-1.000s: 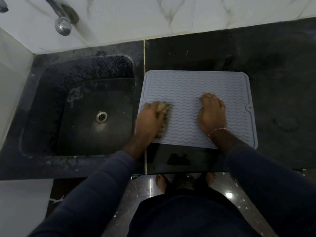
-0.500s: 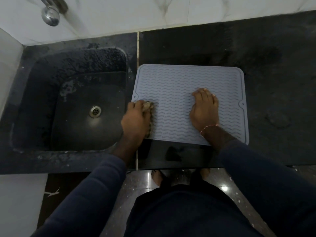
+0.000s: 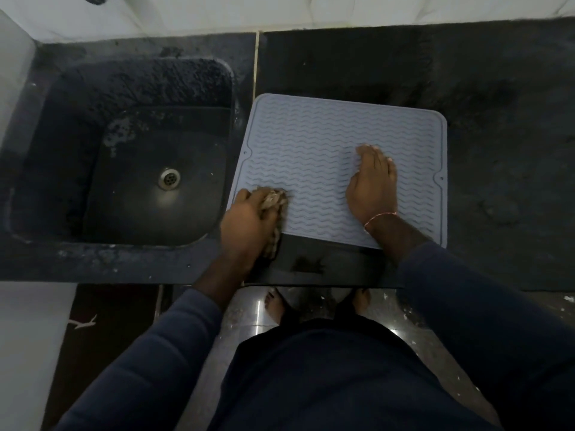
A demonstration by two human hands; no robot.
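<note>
A pale grey silicone mat (image 3: 314,141) with wavy ridges lies on the black counter just right of the sink. My left hand (image 3: 249,222) grips a brownish scrubbing pad (image 3: 275,199) and holds it against the mat's near left corner. My right hand (image 3: 371,185) lies flat on the mat's right half, fingers straight and together, palm down. A thin red thread circles that wrist.
A black stone sink (image 3: 62,150) with a metal drain (image 3: 169,178) lies to the left. The black counter (image 3: 497,135) stretches right of the mat. White marble tiles (image 3: 311,10) line the back wall. My bare feet stand on the glossy floor below the counter edge.
My left hand with the pad has slid from the mat's middle left toward its near left corner. My right hand has stayed pressed flat on the mat. The camera has tilted a little.
</note>
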